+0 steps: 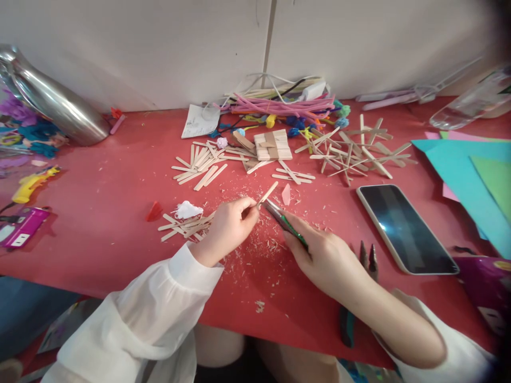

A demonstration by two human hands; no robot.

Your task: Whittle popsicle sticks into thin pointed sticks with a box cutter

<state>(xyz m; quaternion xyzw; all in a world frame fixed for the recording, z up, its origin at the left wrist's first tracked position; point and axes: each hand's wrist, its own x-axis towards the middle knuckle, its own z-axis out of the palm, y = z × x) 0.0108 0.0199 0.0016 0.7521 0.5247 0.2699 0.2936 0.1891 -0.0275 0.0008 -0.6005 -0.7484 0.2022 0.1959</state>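
Between the thumb and fingers of my left hand (pixel 233 226) a wooden craft stick (pixel 270 191) is pinched, its free end pointing up and right. My right hand (pixel 325 255) is wrapped round a utility knife (pixel 293 230) with a green and grey body. The knife's tip lies close to the stick; whether it touches cannot be made out. Under both hands, pale wood shavings (pixel 271 250) litter the red table. By my left wrist lies a small pile of craft sticks (pixel 186 227), with a white scrap (pixel 188 209) at its upper side.
Behind the hands are loose sticks (pixel 203 159), a banded stick bundle (pixel 273 144), crossed sticks (pixel 359 151) and pink pipe cleaners (pixel 275 105). At right lie a phone (pixel 407 229), pliers (pixel 369 260) and coloured paper (pixel 459 165). A metal flask (pixel 64 101) and yellow glue gun (pixel 35 184) are at left.
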